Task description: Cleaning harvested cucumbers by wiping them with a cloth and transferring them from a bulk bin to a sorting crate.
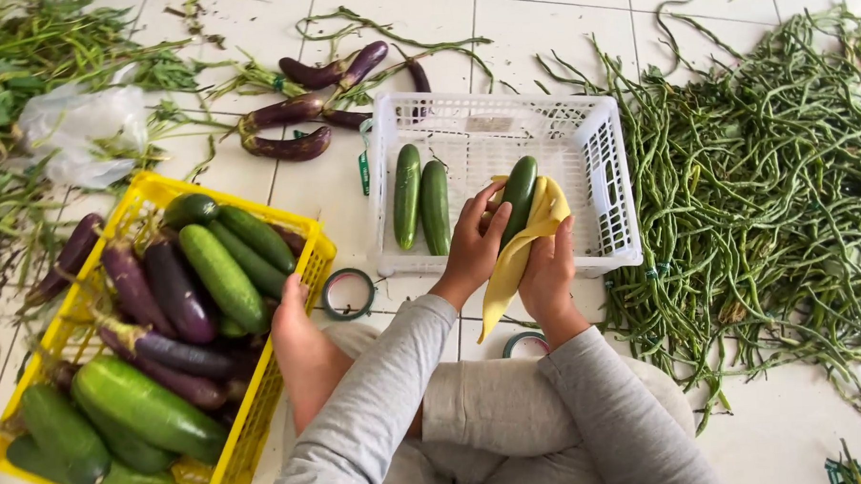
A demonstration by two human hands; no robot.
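I'm sitting on the tiled floor (499, 30) and wiping down a cucumber (519, 193) right over the white basket (607, 150). My left hand (474, 250) is gripping the cucumber's lower end, fingers curled around it, and my right hand (549, 271) is grasping the yellow cloth (517, 258), which is wrapping the cucumber from the right and trailing down between my wrists. The cucumber is tilting upright, its top poking up above the cloth, held just over the near part of the basket.

As for progress: two cleaned-looking cucumbers (421, 206) are lying side by side in the left part of the white basket, and the rest of that basket is bare, so I'm judging this as early going. The yellow crate (290, 304) at my left is holding plenty more, several green cucumbers piled with purple eggplants (156, 299), so most of the pile looks undone. More eggplants (297, 108) are lying loose on the floor beyond the basket.

Around me, a big heap of long beans (763, 192) is spreading across the floor on my right, leafy greens (23, 56) and a crumpled clear plastic bag (78, 130) are sitting at the far left, and two rolls of tape (348, 293) are resting near my knees, one half hidden under my right forearm.
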